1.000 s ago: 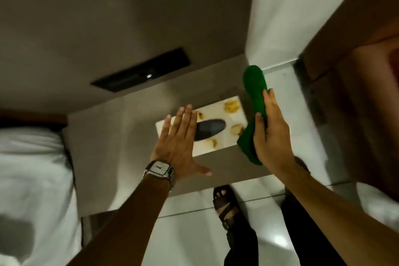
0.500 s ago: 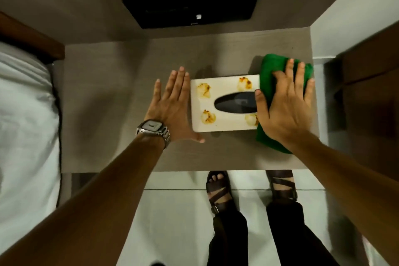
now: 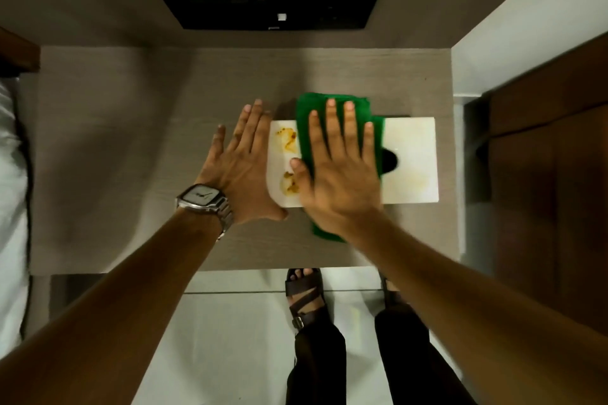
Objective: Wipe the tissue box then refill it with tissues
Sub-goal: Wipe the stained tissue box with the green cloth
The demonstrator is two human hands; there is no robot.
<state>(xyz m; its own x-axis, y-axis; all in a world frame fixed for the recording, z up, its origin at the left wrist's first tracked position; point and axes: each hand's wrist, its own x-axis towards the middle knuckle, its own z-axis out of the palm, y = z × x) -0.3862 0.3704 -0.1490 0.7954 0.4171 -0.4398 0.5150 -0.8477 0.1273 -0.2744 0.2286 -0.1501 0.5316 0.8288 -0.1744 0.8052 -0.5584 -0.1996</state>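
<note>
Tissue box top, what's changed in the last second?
The right hand brought the green cloth down flat and swept it leftward over the tissue box; the right-side stains are now faint smears. The left-side stains remain. The left hand stays open, bracing the box's left end.

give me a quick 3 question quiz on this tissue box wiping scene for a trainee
1. Multiple choice: what does the right hand press onto the tissue box?
A. a green cloth
B. a white tissue
C. a sponge

2. True or false: the left hand is flat against the left end of the box.

3. Fill in: the yellow stains still showing lie at the ____ end of the box top.

Key
1. A, the green cloth
2. True, open palm, wristwatch on that wrist
3. left; the right end looks nearly clean
</note>
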